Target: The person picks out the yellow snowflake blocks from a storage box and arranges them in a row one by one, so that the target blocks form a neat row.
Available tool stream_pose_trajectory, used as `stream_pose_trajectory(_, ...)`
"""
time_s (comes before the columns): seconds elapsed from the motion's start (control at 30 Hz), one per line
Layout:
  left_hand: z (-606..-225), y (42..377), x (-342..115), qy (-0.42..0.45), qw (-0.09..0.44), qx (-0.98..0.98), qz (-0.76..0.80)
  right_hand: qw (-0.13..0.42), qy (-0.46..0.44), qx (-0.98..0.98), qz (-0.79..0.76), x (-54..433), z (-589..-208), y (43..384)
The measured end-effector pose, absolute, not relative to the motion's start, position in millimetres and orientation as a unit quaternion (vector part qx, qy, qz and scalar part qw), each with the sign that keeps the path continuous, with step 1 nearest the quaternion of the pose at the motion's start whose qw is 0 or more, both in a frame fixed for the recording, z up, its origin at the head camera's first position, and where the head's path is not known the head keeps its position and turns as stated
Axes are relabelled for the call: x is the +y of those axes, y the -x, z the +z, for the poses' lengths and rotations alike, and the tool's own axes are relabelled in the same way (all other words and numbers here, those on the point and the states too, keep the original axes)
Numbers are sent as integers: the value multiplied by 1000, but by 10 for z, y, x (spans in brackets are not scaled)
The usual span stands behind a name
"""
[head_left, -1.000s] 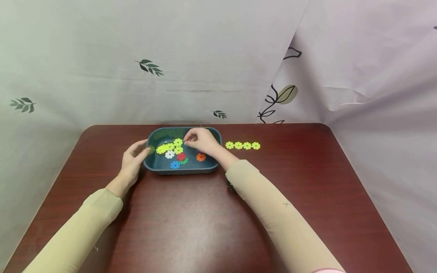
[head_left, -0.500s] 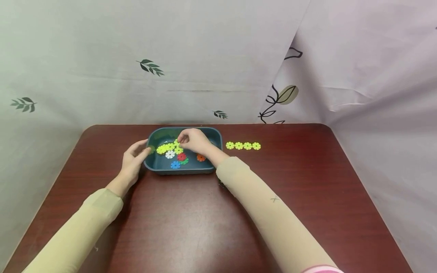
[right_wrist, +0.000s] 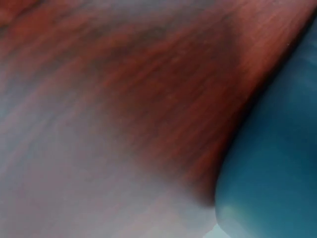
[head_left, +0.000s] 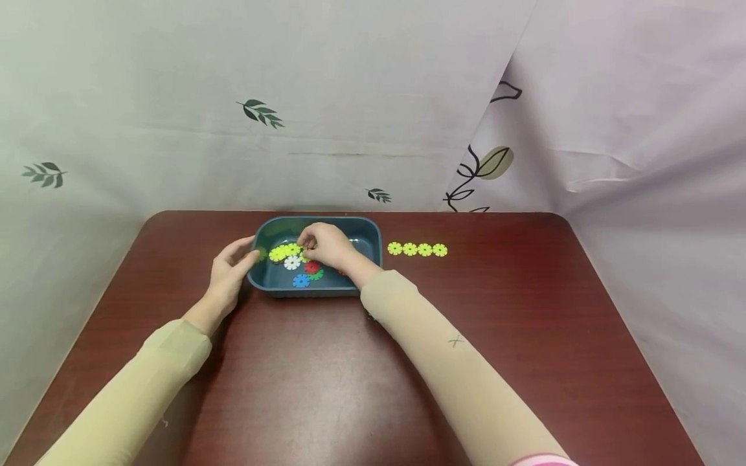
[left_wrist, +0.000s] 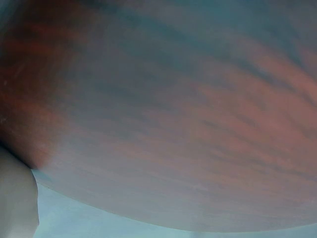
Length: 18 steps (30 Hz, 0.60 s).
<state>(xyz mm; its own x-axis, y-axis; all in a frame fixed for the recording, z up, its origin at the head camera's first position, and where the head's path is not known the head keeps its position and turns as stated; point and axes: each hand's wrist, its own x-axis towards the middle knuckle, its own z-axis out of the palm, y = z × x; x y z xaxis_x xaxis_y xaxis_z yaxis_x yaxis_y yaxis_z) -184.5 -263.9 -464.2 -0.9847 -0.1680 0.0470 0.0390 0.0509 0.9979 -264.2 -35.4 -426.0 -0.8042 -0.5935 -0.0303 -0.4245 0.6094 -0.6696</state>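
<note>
1. The tray sits close to the worktop's far edge, left of that edge's middle; a broad stretch of wood lies on its near side.
2. Right of the tray, near the far edge, four yellow discs form a straight row, with more wood between them and the far right corner.
3. The hands are apart: the left hand holds the tray's left rim; the right hand is over the tray, fingers curled down at the yellow pile. Whether it pinches a disc I cannot tell.
4. By the pile lie white, red, green and blue discs.
5. The worktop is reddish-brown with rounded far corners; pale cloth with leaf prints rises behind it and along both sides.
6. Only the head view shows discs. The left wrist view gives blurred wood and a beige shape I cannot identify; the right wrist view, blurred wood beside the tray's curved blue side.
</note>
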Motion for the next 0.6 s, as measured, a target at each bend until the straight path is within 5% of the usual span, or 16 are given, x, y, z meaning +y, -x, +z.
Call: stream_pose_trajectory(0.6, -4669, 1862, -2644, -45, 76, -712, -696, 121, 322, 894, -287, -334, -4312, 2684)
